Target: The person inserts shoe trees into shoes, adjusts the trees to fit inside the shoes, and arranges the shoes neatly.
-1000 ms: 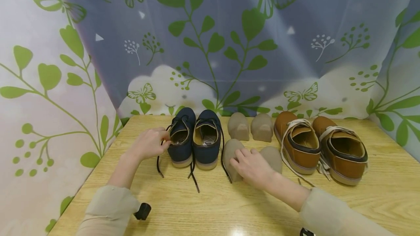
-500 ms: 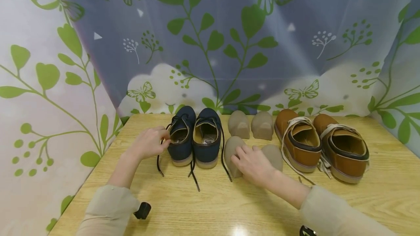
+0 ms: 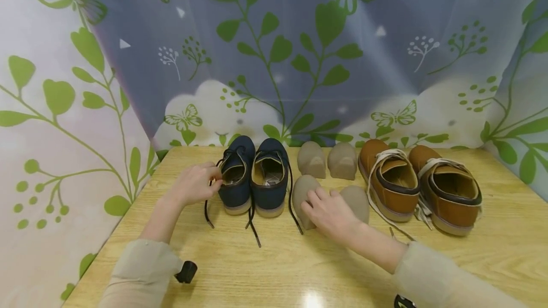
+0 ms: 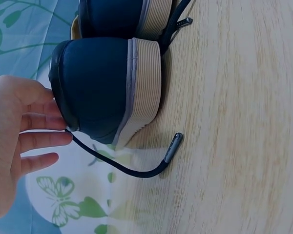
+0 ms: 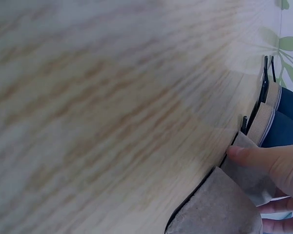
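My left hand [image 3: 194, 184] is at the collar of the left navy shoe [image 3: 234, 198]. In the left wrist view its fingers are fairly straight and touch the shoe's heel collar, with a loose black lace [image 4: 122, 168] hanging below. The second navy shoe [image 3: 269, 198] stands close beside it. My right hand [image 3: 327, 215] holds the front left beige shoe shaper [image 3: 305, 191], thumb on one side and fingers on the other. Its neighbour, another beige shaper [image 3: 357, 201], is partly hidden by the hand. Both front shapers rest on the table.
Two more beige shapers, one left [image 3: 311, 158] and one right [image 3: 342, 160], stand behind. At the right sits a pair of brown shoes [image 3: 394, 198] with trailing cream laces. Beyond the wooden table [image 3: 252, 274] hangs a leaf-patterned cloth [image 3: 274, 37].
The head view tilts slightly downward, so the scene sits a little higher. Both hands, the shoes and the shapers keep their places on the table.
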Available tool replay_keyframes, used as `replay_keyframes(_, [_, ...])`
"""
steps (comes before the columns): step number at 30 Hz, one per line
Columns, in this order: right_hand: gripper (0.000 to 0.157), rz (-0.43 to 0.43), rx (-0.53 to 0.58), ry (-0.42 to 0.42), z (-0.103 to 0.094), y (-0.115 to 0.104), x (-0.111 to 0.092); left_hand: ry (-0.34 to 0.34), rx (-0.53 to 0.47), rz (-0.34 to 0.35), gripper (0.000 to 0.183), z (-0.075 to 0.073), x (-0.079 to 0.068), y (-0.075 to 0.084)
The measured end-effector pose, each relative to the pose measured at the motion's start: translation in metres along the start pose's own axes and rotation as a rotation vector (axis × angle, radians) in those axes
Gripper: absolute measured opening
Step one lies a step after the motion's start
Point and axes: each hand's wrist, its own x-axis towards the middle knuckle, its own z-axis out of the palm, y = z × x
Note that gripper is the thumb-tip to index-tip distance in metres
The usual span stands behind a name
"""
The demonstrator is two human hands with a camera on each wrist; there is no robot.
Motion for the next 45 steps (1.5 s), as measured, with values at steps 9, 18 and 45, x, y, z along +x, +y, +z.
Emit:
replay_keyframes(9, [0.052,-0.016,0.034,-0.002,0.003,0.007,0.003,-0.025,0.011,-0.007,0.006,-0.002,0.0,0.002])
replay_keyframes(18, [0.043,-0.054,0.098,0.068,0.012,0.014,0.003,-0.017,0.014,-0.002,0.006,-0.002,0.0,0.002])
replay_keyframes(45, [0.041,-0.125,0.009,0.183,0.015,0.02,0.005,0.002,0.02,0.009,0.006,0.001,0.001,0.001])
